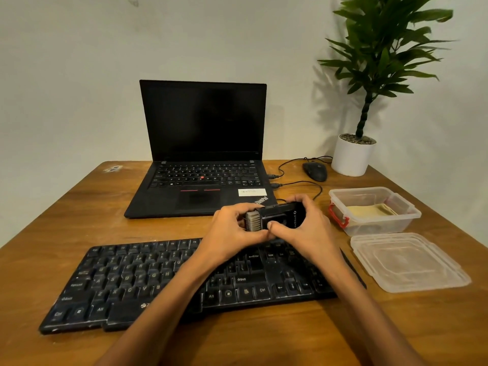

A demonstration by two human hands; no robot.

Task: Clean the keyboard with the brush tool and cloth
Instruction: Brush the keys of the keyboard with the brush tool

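Currently both hands hold one brush tool (277,215). The left hand (232,228) is curled round the end with the pale bristles (253,220). The right hand (307,225) is curled round the black body, and the thumbs almost meet on the near side. The tool is held off the table, over the far edge of the keyboard (148,281) towards its right end, just near of the laptop's right corner.

Count: one keyboard, black, lying slantwise on the wooden table (52,220); both forearms cross it and hide part of the key rows. One laptop (203,154), open, screen dark. One mouse (314,170). Two cables (298,182) are plugged into the laptop's right side. One potted plant (352,157), far right, with its top cut off by the frame. One clear container (383,225) with red clips, right of the hands, holding one folded yellowish cloth (369,210). One clear lid (412,262) lies near of it.

A thin dark strip (352,268) lies between keyboard and lid; I cannot tell what it is. The lettering on the tool is unreadable.
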